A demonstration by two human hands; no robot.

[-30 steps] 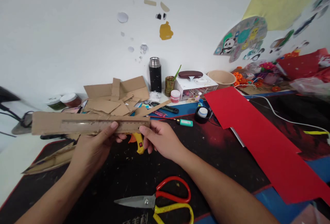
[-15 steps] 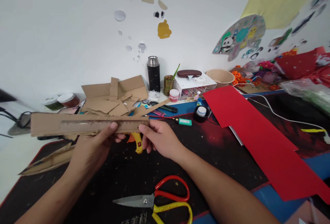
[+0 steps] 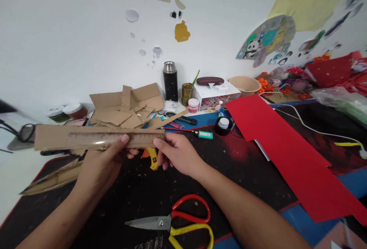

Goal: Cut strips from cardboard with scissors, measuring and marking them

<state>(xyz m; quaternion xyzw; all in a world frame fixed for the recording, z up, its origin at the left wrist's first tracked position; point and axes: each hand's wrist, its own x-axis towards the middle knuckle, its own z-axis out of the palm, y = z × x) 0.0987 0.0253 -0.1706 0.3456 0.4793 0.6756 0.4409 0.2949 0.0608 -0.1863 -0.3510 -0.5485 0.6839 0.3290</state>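
Observation:
A long cardboard strip [image 3: 51, 137] is held level above the dark mat, with a clear ruler [image 3: 97, 139] lying flat along its face. My left hand [image 3: 111, 157] grips both near the middle, thumb on the ruler and fingers behind. At the right end, my right hand [image 3: 177, 150] pinches ruler and strip together, thumb in front. Behind and below the strip shows the yellow handle of a glue gun [image 3: 154, 159]; the rest of it is hidden. A folded cardboard piece [image 3: 57, 178] lies left of my left wrist. Scissors [image 3: 172, 222] with red and yellow handles rest nearer me.
Cardboard scraps [image 3: 129, 107] are heaped at the back beside a black flask [image 3: 170, 83]. A utility knife [image 3: 186, 119] and a teal-labelled lighter-like item [image 3: 205, 135] lie in front. Red card [image 3: 286, 157] covers the right side. A white box [image 3: 218, 90] stands against the wall.
The hands, strip and ruler hold almost the same position. The ruler has tilted slightly, and a bright glint now shows on it.

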